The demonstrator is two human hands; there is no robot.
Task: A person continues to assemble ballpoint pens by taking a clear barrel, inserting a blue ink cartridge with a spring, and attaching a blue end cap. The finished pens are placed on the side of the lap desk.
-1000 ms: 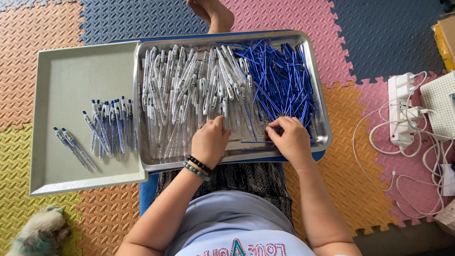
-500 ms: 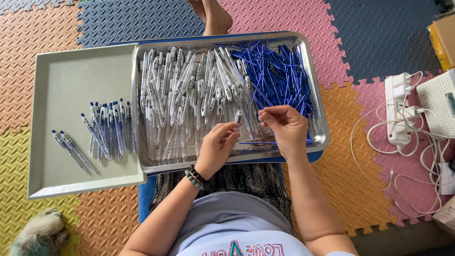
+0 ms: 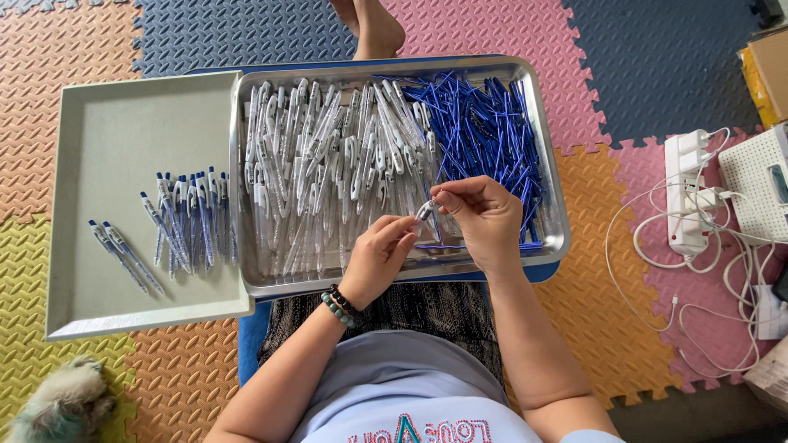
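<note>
Overhead, the left hand (image 3: 379, 253) and right hand (image 3: 484, 215) pinch one clear pen barrel (image 3: 426, 210) above the steel tray (image 3: 555, 246); few finished pens (image 3: 185, 220) lie in the grey tray (image 3: 123, 131), many parts remain.

Bright even daylight, soft faint shadows, mild glare on the steel tray (image 3: 552, 215), sharp focus throughout

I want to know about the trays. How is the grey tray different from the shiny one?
The grey tray is dull and mostly bare, with a small row of finished pens. The shiny tray is metal and piled full of clear pen barrels and blue refills. Both hands, left hand and right hand, work over the shiny tray, not the grey one. Both trays are rectangular, side by side.
</note>
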